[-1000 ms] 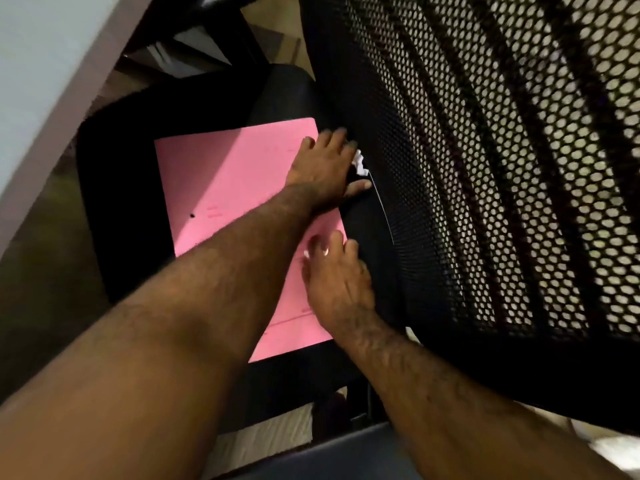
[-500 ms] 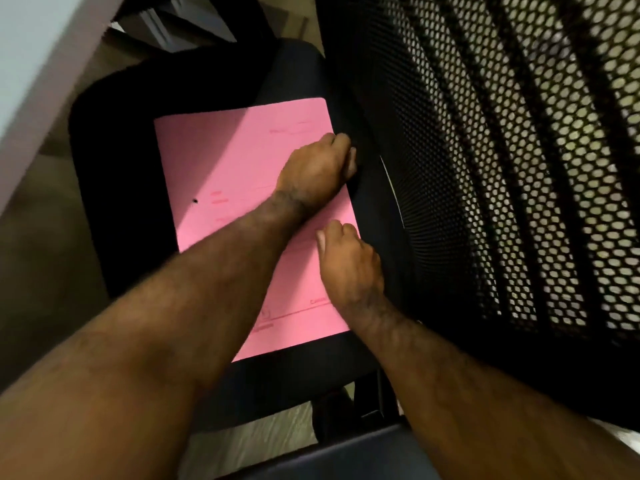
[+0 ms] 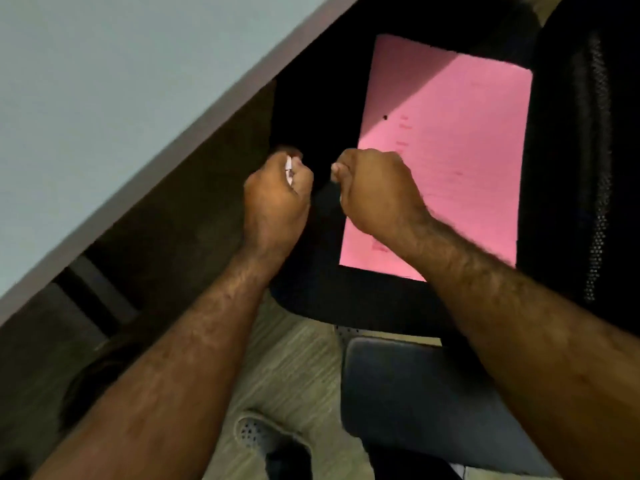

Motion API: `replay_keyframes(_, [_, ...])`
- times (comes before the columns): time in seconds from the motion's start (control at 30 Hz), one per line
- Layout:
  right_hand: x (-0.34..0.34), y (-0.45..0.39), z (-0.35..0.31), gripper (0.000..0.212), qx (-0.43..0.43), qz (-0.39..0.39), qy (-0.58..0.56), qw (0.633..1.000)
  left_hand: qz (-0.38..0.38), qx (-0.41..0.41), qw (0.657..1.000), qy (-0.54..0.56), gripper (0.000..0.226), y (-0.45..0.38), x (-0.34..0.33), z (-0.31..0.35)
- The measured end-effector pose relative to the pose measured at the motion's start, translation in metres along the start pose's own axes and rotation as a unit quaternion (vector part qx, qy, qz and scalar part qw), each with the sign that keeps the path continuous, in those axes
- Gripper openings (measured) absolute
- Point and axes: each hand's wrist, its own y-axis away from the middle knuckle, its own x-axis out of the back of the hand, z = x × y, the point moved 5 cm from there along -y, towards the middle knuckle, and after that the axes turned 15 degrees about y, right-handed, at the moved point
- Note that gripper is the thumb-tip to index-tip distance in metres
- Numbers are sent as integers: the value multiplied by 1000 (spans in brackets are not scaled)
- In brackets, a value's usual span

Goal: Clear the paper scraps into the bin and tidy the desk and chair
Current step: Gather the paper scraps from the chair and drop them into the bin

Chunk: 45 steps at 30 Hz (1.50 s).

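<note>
A pink folder (image 3: 450,150) lies flat on the black seat of the office chair (image 3: 311,109). My left hand (image 3: 275,199) is a closed fist above the seat's left edge, with white paper scraps (image 3: 288,171) showing between its fingers. Beside it, my right hand (image 3: 375,188) is also curled into a fist over the folder's lower left edge; a sliver of white peeks out at the fingers, and what it holds is hidden. The chair's black mesh back (image 3: 588,168) stands at the right.
A grey desk top (image 3: 104,98) fills the upper left, its edge running diagonally just left of my left hand. A dark padded armrest (image 3: 415,393) sits below the seat. Carpet floor (image 3: 294,368) and my shoe (image 3: 263,438) show at the bottom.
Both hands have lifted off the pink folder near the chair back and pulled away as fists toward the seat's front. My view has swung, bringing the desk into sight.
</note>
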Motion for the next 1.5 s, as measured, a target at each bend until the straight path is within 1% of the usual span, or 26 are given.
replay_keyframes(0.07, [-9, 1, -47, 21, 49, -40, 12, 998, 36, 74, 997, -7, 27, 21, 45, -23])
replay_keyframes(0.13, [-23, 12, -96, 21, 110, -97, 40, 988, 57, 142, 988, -5, 30, 49, 89, -48])
replay_keyframes(0.17, [-30, 20, -122, 23, 151, -122, 73, 978, 73, 170, 983, -6, 29, 63, 112, -61])
replay_keyframes(0.23, [-50, 40, -171, 26, 234, -170, 149, 946, 122, 216, 968, -32, 28, 93, 157, -86])
replay_keyframes(0.3, [-74, 63, -212, 29, 287, -217, 182, 915, 163, 243, 954, -63, 25, 124, 198, -109])
replay_keyframes(0.37, [-99, 88, -247, 28, 316, -244, 184, 898, 196, 265, 941, -81, 26, 156, 234, -131])
replay_keyframes(0.43, [-127, 112, -277, 28, 332, -253, 161, 894, 223, 281, 929, -95, 24, 191, 265, -153])
replay_keyframes(0.53, [-179, 152, -321, 26, 345, -293, 113, 884, 281, 324, 897, -106, 32, 248, 307, -196])
replay_keyframes(0.63, [-239, 193, -360, 19, 339, -348, 52, 872, 346, 324, 873, -114, 34, 305, 338, -238])
replay_keyframes(0.67, [-259, 206, -373, 20, 331, -359, 35, 872, 372, 326, 860, -124, 34, 322, 347, -249])
replay_keyframes(0.73, [-293, 227, -397, 25, 316, -339, -1, 886, 414, 311, 843, -147, 33, 348, 360, -264])
replay_keyframes(0.8, [-322, 244, -417, 31, 314, -282, -30, 906, 430, 265, 849, -156, 32, 361, 369, -277])
replay_keyframes(0.87, [-351, 259, -433, 38, 315, -232, -54, 919, 440, 245, 849, -158, 34, 369, 380, -296])
replay_keyframes(0.93, [-382, 269, -442, 41, 315, -201, -51, 926, 431, 269, 847, -158, 37, 373, 391, -322])
replay_keyframes(0.97, [-398, 272, -444, 45, 318, -207, -42, 924, 407, 289, 852, -157, 38, 374, 394, -336])
replay_keyframes(1.03, [-431, 277, -442, 55, 337, -253, 6, 907, 315, 344, 868, -169, 44, 380, 394, -366])
replay_keyframes(1.1, [-453, 282, -430, 60, 374, -271, 104, 881, 231, 393, 871, -185, 55, 391, 394, -389])
replay_keyframes(1.13, [-459, 283, -425, 61, 393, -274, 138, 867, 210, 408, 868, -191, 59, 395, 395, -395])
replay_keyframes(1.17, [-460, 285, -420, 62, 402, -282, 144, 859, 197, 416, 866, -196, 59, 398, 396, -398])
replay_keyframes(1.27, [-452, 285, -410, 62, 400, -291, 110, 862, 187, 405, 873, -195, 54, 399, 393, -390])
replay_keyframes(1.37, [-432, 280, -404, 64, 388, -295, 112, 866, 178, 388, 886, -181, 50, 392, 384, -371])
replay_keyframes(1.43, [-413, 274, -401, 64, 374, -283, 97, 878, 171, 367, 897, -176, 49, 384, 377, -356])
replay_keyframes(1.5, [-389, 264, -400, 62, 364, -255, 79, 892, 170, 332, 910, -181, 46, 368, 372, -336])
